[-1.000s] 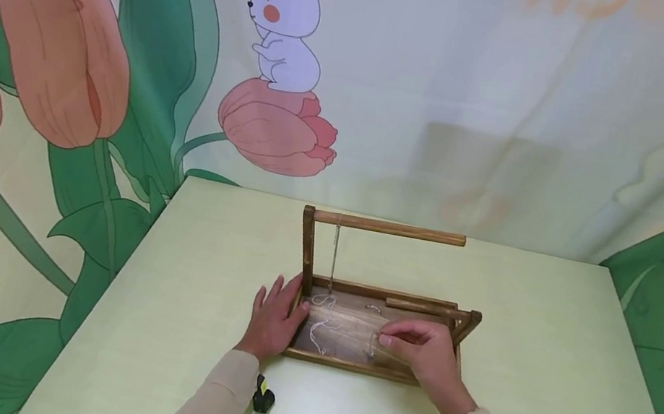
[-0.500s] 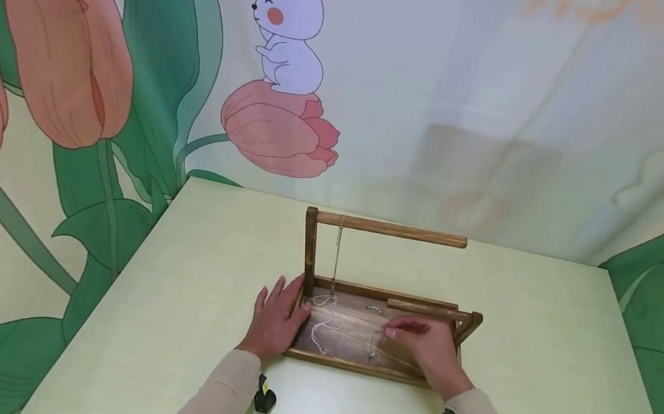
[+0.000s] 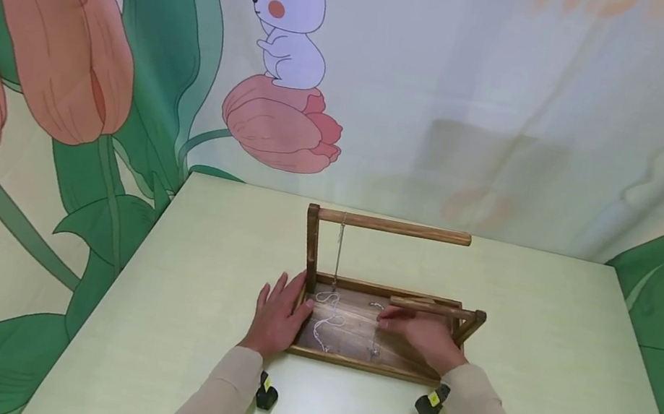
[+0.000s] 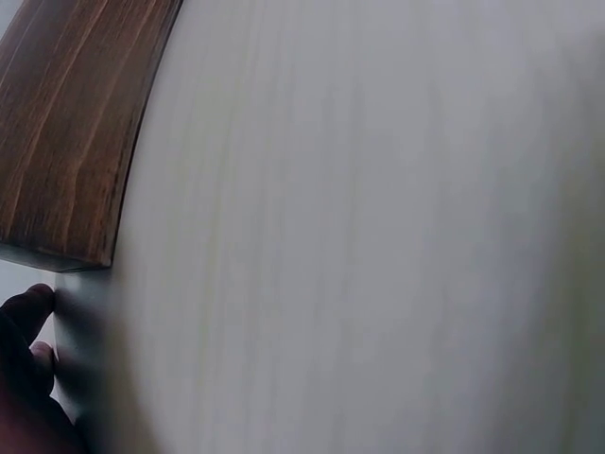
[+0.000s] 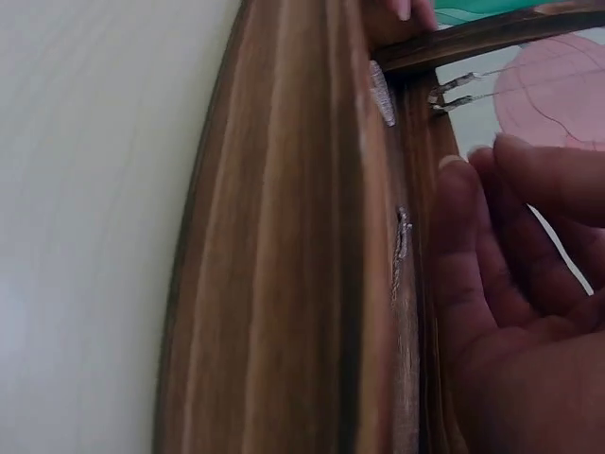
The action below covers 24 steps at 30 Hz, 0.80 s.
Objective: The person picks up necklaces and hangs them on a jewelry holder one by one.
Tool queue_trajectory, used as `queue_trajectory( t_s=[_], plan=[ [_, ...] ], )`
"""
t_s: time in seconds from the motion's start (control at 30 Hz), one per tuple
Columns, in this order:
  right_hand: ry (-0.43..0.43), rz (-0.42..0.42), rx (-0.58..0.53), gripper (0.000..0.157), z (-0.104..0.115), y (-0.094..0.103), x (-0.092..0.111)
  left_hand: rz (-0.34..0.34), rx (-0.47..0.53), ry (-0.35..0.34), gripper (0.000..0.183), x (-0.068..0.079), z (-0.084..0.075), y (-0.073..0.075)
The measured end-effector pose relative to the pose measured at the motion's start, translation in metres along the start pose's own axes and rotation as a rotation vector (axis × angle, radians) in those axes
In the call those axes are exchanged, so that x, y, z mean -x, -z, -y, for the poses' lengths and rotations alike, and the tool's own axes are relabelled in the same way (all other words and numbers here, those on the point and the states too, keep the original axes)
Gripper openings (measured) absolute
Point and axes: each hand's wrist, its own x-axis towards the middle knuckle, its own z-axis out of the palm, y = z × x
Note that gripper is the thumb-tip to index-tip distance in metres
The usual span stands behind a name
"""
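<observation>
A dark wooden tray with raised walls stands on the table. A tall upright post with a long bar rises at its left end; a shorter post with a bar stands at its right. A thin cord with a chain-like section hangs from the long bar. My left hand rests at the tray's left end, fingers spread straight, thumb over the wall. Under the short bar is my right hand, thumb and fingertips close together; I cannot tell whether they hold a thread. A thin chain shows near them.
White string lies in loose loops on the tray's floor at left. Another small chain piece lies near the back wall. Pale table surface surrounds the tray, with a printed curtain behind it.
My right hand has moved back and slightly left, so its fingers are now under the short bar. The left hand stays at the tray's left end.
</observation>
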Motion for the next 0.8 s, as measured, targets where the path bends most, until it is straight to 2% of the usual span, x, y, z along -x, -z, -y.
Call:
queue_trajectory(
  t_s=[0.2,0.4,0.57,0.7,0.8],
  plan=[
    [0.034,0.07,0.18,0.014,0.001,-0.002,-0.001,0.004,-0.012,0.01,0.062,-0.001,0.003,-0.002],
    [0.033,0.142,0.307,0.009,-0.001,-0.003,-0.004,0.006,-0.014,0.019,0.063,-0.002,0.005,-0.003],
    [0.094,0.232,0.365,0.009,-0.004,-0.006,-0.009,0.008,-0.016,0.022,0.063,-0.001,0.005,-0.002],
    [0.151,0.249,0.431,0.012,-0.008,-0.008,-0.011,0.005,-0.012,0.009,0.062,-0.002,0.004,-0.002],
    [0.231,0.264,0.49,0.014,-0.009,-0.009,-0.012,0.004,-0.017,0.007,0.062,-0.002,0.003,-0.003]
  ],
)
